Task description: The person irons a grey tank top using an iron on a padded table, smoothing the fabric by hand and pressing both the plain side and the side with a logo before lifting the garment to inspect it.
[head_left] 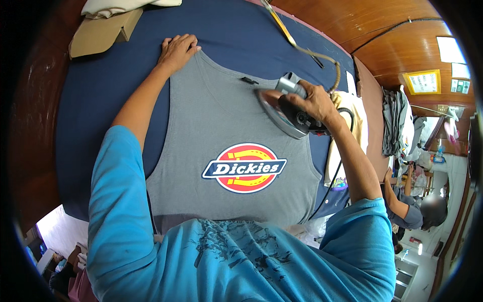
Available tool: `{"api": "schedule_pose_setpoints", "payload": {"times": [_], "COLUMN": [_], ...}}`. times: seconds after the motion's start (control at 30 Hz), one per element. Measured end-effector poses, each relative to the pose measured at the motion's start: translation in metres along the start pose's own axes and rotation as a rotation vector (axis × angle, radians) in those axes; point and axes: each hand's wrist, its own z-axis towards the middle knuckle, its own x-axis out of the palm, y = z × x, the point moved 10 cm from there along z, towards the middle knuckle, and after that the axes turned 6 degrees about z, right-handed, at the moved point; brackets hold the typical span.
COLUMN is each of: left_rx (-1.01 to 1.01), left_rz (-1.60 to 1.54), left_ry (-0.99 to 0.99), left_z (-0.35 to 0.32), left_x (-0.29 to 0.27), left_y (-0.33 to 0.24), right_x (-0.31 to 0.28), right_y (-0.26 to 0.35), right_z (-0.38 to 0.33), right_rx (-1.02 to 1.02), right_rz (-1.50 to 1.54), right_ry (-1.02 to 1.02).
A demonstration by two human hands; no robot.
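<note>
Lighting: bright, even daylight across your view; the brightest patches are the lit panels (450, 50) at upper right and a washed-out white area at lower right.
Shadows: soft and short; a faint one lies under the iron (284, 113) on the grey shirt (221, 116), another along your left forearm on the blue tabletop (95, 100).
Glare: a mild sheen on the iron's soleplate and on the wooden surround.
Distortion: strong fisheye; straight edges bow, and your frame ends in a black vignette at the corners.
Focus: centre sharp; the rim softens, and the room at right smears.
</note>
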Motion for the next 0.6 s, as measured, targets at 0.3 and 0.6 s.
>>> {"api": "schedule_pose_setpoints", "payload": {"times": [0.3,0.6], "left_rx": [-0.11,0.165], "left_rz": [-0.021,0.284], "left_ry": [0.234,0.176], "left_z": [0.011,-0.044], "left_x": [0.008,0.023], "left_y": [0.01,-0.029], "right_x": [0.037,0.039], "right_y": [0.097,0.091], "right_z": [0.058,0.063], "right_rx": [-0.168,-0.235], "right_rz": [-0.145,-0.128], "right_ry": [-0.046,0.016]}}
